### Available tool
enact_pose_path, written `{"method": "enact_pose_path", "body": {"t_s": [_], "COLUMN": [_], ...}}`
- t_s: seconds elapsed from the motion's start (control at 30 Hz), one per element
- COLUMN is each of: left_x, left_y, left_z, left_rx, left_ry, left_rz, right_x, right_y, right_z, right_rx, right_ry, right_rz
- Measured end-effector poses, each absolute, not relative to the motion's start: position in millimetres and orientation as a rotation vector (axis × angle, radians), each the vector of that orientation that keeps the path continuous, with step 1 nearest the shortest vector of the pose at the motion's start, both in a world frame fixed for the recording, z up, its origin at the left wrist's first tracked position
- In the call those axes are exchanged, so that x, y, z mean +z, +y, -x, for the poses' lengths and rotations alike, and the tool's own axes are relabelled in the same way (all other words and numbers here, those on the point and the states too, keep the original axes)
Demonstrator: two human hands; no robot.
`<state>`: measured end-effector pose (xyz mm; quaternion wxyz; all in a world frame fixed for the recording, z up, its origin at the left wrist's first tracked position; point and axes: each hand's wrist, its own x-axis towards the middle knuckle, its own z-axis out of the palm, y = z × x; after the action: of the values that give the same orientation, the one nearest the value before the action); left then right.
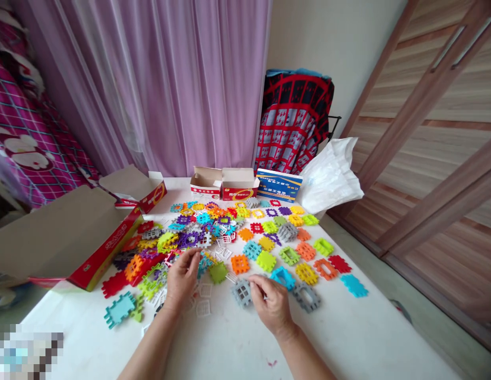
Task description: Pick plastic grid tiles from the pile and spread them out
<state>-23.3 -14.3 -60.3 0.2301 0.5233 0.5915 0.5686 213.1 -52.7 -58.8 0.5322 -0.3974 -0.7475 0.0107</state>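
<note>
My right hand (272,305) pinches the edge of a grey toothed square building block (242,293) with a window-like grid inside. A small white piece (231,277) shows just behind that block. My left hand (183,277) is closed, thumb against fingers, at the near edge of a heaped pile of colourful blocks; whatever it may hold is hidden. Thin white window-frame pieces (203,307) lie on the table between my hands. Close to my right hand are a blue block (282,277) and a grey ring-like block (307,297).
Blocks in orange (240,264), yellow (306,273) and other colours spread across the white table (237,348). An open red carton (106,253) stands left. Small boxes (240,191), a blue box (279,186) and a white bag (328,177) line the back.
</note>
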Motion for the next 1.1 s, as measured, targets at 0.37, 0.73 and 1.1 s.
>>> {"method": "enact_pose_path", "body": {"t_s": [0.37, 0.73, 1.1], "left_x": [-58.1, -65.9, -63.2], "left_y": [-31.3, -31.7, -31.7], "left_z": [90.7, 88.0, 87.2], "left_rx": [1.801, 1.637, 1.611], "left_ry": [1.947, 1.989, 1.964], "left_rz": [-1.178, -1.278, -1.276], "right_x": [-68.1, -66.3, -28.6], "right_y": [-49.8, -50.9, -8.0], "right_z": [-216.2, -219.3, -165.2], "right_rx": [0.046, -0.058, 0.11], "right_ry": [-1.786, -1.814, -2.165], "right_rz": [0.937, 0.914, 1.044]}}
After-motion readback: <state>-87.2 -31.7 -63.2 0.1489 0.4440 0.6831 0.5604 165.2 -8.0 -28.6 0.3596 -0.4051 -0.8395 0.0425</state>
